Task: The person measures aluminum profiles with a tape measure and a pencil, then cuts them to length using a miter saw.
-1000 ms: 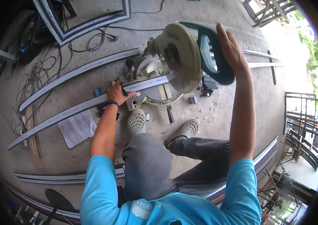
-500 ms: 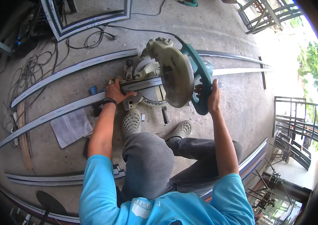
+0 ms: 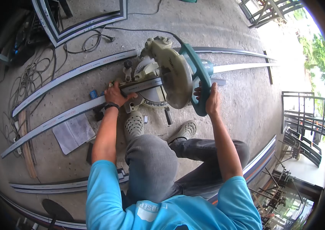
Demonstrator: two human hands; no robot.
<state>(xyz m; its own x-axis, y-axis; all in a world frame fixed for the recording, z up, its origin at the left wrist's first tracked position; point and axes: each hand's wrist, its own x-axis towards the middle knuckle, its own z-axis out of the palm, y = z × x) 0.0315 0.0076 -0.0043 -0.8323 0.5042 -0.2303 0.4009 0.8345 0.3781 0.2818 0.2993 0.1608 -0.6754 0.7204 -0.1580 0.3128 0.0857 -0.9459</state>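
Observation:
A miter saw [image 3: 176,74] with a pale blade guard and green handle stands on the floor before my feet. My right hand [image 3: 212,100] is wrapped round its green D-shaped handle. My left hand [image 3: 116,95], a band on its wrist, presses a long aluminium profile [image 3: 64,115] against the saw's fence, thumb stretched along it. The profile runs from the far left onto the saw table and passes behind the guard, which hides the blade and the cutting spot. A short piece of profile [image 3: 219,82] shows right of the handle.
A second profile [image 3: 74,79] lies beyond the first. An open notebook [image 3: 73,132] is on the floor near my left forearm. Coiled cables [image 3: 32,78] lie at left, a metal frame [image 3: 89,34] at the top, and metal racks [image 3: 304,111] at right.
The view has shifted slightly, so the saw and surroundings appear a little further left. Both hands keep their places on the profile and the saw handle.

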